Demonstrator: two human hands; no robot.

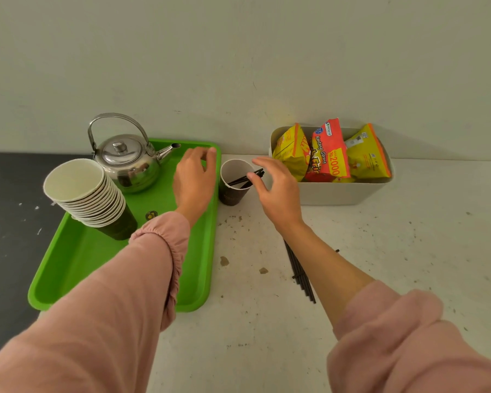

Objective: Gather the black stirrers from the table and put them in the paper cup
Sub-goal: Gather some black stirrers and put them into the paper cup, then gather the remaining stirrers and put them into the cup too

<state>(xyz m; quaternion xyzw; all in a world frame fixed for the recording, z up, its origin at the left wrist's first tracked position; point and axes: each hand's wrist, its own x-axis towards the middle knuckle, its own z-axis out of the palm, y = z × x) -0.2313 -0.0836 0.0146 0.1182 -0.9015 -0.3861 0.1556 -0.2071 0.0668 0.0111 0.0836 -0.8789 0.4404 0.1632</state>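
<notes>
Stirrers (pixel 245 179) lean inside the paper cup (pixel 234 184), right hand (pixel 275 191) loosely open just right of it, holding nothing. Left hand (pixel 194 177) open left of the cup. More loose stirrers (pixel 301 275) lie nearer, under the right forearm.

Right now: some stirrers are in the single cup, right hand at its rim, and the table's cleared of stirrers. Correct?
Not quite. The head view shows stirrers in the cup with the right hand at its rim, but the table isn't cleared: a bundle of stirrers lies on it, partly hidden under the right forearm.
</notes>
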